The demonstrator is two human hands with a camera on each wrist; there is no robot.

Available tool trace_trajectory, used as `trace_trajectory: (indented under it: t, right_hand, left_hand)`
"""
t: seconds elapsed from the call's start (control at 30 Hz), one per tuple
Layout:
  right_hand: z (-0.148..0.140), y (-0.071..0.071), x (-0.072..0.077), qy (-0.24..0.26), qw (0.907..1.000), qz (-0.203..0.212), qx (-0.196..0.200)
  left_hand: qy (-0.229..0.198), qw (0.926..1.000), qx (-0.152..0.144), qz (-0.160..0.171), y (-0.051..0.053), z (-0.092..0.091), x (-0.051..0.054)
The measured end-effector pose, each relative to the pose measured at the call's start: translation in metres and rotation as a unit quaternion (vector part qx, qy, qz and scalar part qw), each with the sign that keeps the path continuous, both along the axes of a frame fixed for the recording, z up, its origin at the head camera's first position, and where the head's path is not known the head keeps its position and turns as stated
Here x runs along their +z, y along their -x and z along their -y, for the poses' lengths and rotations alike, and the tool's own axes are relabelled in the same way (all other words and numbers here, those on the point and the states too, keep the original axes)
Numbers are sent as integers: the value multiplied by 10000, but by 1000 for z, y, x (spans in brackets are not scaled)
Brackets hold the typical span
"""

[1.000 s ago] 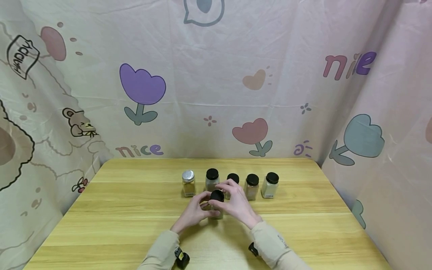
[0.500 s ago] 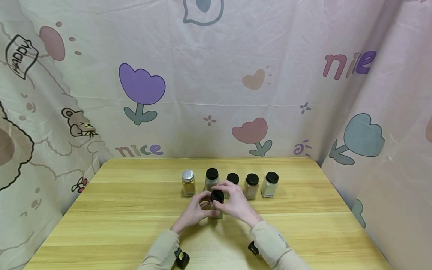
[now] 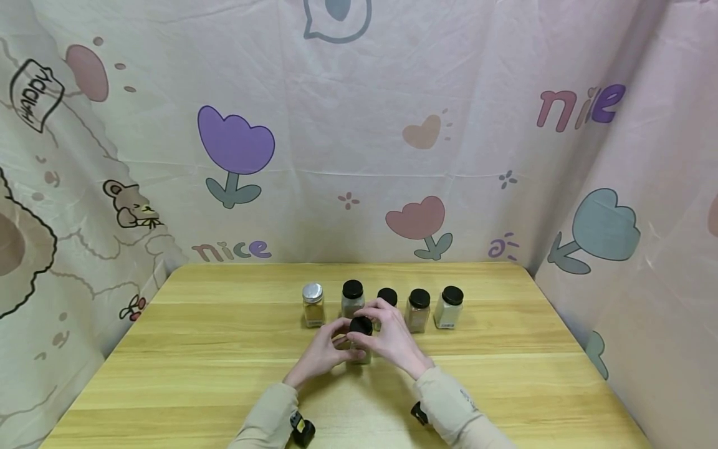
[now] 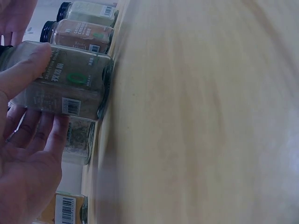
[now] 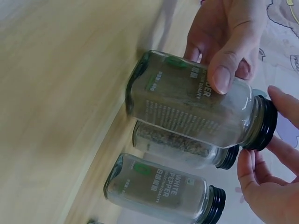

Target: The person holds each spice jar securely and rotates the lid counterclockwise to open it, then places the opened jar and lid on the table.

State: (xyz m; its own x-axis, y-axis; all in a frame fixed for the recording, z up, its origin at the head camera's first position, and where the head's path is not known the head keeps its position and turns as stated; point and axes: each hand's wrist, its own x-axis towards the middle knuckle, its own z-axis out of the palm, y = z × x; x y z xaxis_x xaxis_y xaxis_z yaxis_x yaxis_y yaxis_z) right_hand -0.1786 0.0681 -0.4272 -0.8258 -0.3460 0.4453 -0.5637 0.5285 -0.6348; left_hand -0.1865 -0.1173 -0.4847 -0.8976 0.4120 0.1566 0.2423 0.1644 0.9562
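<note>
A square glass spice jar (image 5: 182,105) of greyish-brown powder stands upright on the table, a black screw lid (image 3: 361,325) on top. My left hand (image 3: 325,350) holds its body, thumb on the near side and fingers behind, as the left wrist view shows. At the lid, the thumb and fingers of my right hand (image 3: 394,337) grip the rim from the right. Part of the label reads "PEPPER" in the right wrist view. Directly behind stands another black-lidded jar (image 3: 353,300) with coarse grey contents.
A silver-lidded jar (image 3: 313,305) of yellow spice stands at the row's left end. Toward the right are black-lidded jars, among them a white pepper jar (image 5: 161,186), a pinkish-brown one (image 3: 417,312) and a pale one (image 3: 449,308). A printed curtain (image 3: 336,125) hangs behind the wooden table (image 3: 196,362).
My right thumb and fingers shift slightly at the lid, back to the right and then left again. The jar and my left hand stay in place.
</note>
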Motion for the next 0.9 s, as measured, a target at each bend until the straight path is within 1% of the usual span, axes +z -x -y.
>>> trace_trajectory:
  t: [0.17, 0.23, 0.33, 0.43, 0.67, 0.73, 0.9]
  right_hand:
    - [-1, -1, 4, 64, 9989, 455, 117]
    - [-2, -2, 5, 95, 9981, 577, 206]
    - [-3, -2, 5, 79, 9975, 636, 310]
    - [-3, -2, 4, -10, 9979, 596, 254]
    - [1, -3, -1, -217, 9995, 168, -167]
    - [2, -4, -1, -241, 9995, 93, -190]
    - [3, -4, 1, -246, 9996, 125, -87]
  left_hand:
    - [-8, 10000, -17, -23, 0, 0, -1]
    - [4, 10000, 4, -17, 0, 1, -1]
    - [41, 10000, 24, -47, 0, 1, -1]
    - [62, 9999, -6, -89, 0, 1, -1]
    - [-11, 10000, -61, 25, -1, 1, -1]
    - [-23, 10000, -60, 22, -1, 1, -1]
    - [-63, 9999, -79, -5, -1, 1, -1]
